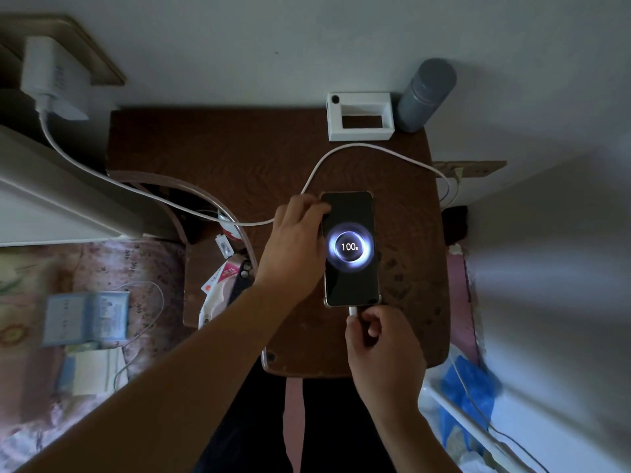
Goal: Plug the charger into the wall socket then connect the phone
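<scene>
Dim room, dark wooden table [239,158] against pale wall. Phone [351,249] flat at table centre, screen lit, reading 100%. Left hand [293,247] at 9 o'clock of phone, fingers curled over its edge. Right hand [382,349] at 6 o'clock, pinching cable plug [353,311] seated in phone. Charger [51,73] at 10 o'clock, white cable [136,191] trailing across.

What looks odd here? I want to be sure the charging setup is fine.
Only one thing: the phone already reads 100% as the right hand pinches the cable plug at its port. Nothing looks damaged.
</scene>
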